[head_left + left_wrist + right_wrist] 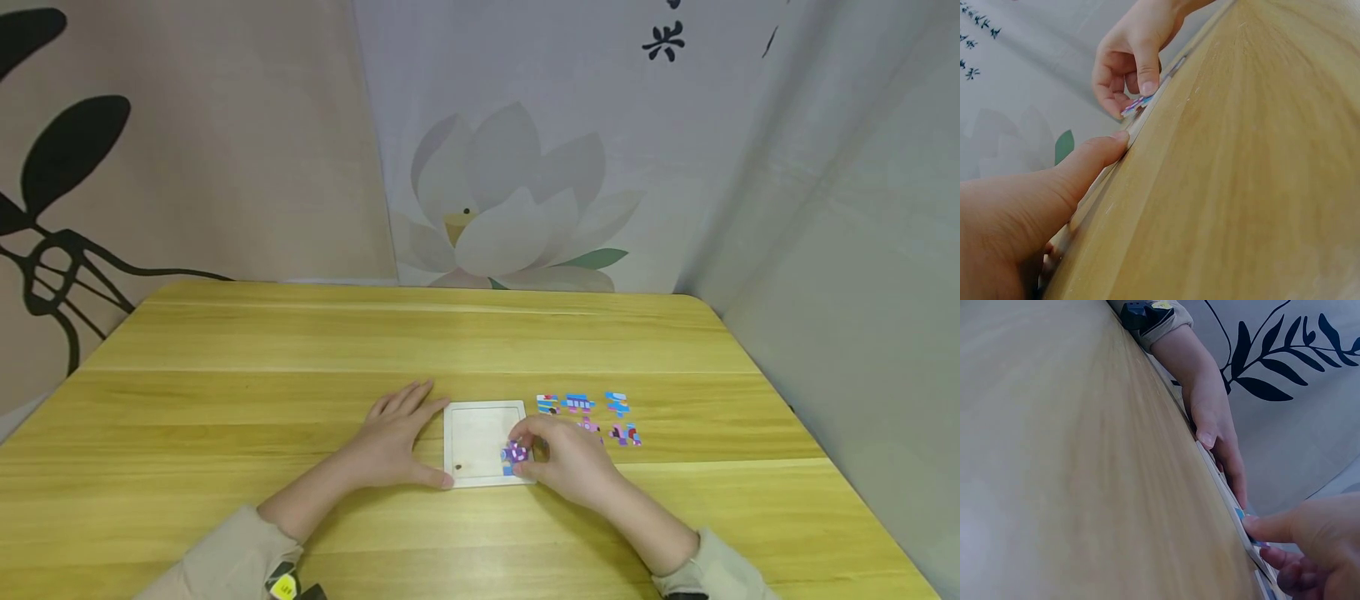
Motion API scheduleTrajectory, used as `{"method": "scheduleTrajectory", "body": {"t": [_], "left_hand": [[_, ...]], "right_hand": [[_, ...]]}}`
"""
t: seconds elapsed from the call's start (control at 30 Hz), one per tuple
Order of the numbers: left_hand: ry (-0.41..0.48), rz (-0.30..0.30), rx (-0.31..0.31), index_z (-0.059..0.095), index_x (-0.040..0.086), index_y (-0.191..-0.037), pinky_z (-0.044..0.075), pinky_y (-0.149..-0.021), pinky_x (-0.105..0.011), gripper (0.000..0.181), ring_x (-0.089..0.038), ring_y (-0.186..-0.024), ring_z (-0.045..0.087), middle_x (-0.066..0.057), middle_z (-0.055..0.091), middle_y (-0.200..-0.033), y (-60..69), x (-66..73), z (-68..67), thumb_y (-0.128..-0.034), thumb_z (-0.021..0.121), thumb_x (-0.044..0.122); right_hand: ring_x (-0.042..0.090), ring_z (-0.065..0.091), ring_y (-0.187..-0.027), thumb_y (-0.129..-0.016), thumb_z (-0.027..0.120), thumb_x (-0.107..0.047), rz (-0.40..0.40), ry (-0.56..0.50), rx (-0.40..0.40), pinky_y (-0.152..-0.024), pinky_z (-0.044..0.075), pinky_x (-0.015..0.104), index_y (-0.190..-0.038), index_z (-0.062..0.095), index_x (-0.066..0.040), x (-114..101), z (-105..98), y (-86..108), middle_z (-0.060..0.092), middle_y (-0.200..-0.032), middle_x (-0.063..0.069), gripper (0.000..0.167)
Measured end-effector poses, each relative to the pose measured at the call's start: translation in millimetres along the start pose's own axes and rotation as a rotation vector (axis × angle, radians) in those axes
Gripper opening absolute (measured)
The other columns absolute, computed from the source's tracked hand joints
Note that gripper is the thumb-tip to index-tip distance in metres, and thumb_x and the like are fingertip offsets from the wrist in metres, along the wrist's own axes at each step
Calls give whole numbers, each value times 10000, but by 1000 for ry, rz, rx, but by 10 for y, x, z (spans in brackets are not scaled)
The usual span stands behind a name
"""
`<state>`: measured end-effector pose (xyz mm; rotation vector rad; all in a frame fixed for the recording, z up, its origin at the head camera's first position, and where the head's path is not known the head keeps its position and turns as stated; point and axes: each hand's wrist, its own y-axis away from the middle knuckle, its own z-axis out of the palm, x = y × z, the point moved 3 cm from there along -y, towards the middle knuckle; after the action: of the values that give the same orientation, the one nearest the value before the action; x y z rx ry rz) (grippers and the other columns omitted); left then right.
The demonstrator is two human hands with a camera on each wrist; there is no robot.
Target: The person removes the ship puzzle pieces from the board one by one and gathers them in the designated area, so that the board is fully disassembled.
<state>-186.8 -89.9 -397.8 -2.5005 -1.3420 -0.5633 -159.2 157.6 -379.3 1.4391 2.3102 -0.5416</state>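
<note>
A square, pale puzzle tray (480, 482) with a raised rim lies on the table. My left hand (397, 437) rests at its left side, fingers spread, with the thumb touching the front left corner. My right hand (573, 458) pinches a purple and blue jigsaw piece (513, 453) between thumb and fingers, over the tray's front right corner. The left wrist view shows that piece (1137, 106) tilted at the tray's edge. In the right wrist view a blue part of it (1240, 514) shows by the thumb; the fingers hide the rest.
Several loose jigsaw pieces (577, 403) in blue, pink and red lie right of the tray, some partly behind my right hand. A small dark spot (458, 467) marks the tray's floor. Behind the wooden table (300, 333) hangs a printed curtain (525, 167).
</note>
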Motion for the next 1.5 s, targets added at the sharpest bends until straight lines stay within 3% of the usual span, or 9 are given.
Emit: {"method": "scheduleTrajectory", "body": {"t": [0.57, 0.9, 1.17, 1.5], "left_hand": [[5, 1, 2, 310, 131, -1507, 53, -1069, -655, 1144, -397, -1420, 75, -185, 120, -1570, 11, -4, -10, -627, 684, 759], [-5, -10, 0, 307, 141, -1509, 50, -1075, -645, 1158, -385, -1424, 73, -175, 118, -1572, 14, -13, -6, -615, 669, 781], [0, -3, -2, 308, 141, -1509, 50, -1073, -649, 1153, -389, -1422, 76, -178, 119, -1571, 12, -3, -9, -620, 665, 781], [3, 4, 1, 303, 144, -1511, 47, -1071, -650, 1160, -389, -1423, 73, -179, 121, -1571, 6, -10, 2, -616, 659, 789]], "right_hand": [[23, 444, -583, -806, 772, -203, -57, -28, 23, -494, 376, 232, -1072, 655, -259, -18, 19, 9, 591, -799, -181, 296], [66, 430, -510, -832, 742, -104, 24, -280, -6, -448, 384, 220, -1051, 681, -210, -6, -32, 19, 616, -785, -102, 251], [172, 576, -763, -834, 731, -65, 61, -415, -1, -567, 419, 237, -1056, 684, -134, 45, -127, 48, 641, -883, -41, 237], [204, 598, -809, -828, 720, -15, 88, -482, 9, -580, 430, 223, -1033, 672, -85, 182, -236, 149, 647, -950, 20, 222]]}}
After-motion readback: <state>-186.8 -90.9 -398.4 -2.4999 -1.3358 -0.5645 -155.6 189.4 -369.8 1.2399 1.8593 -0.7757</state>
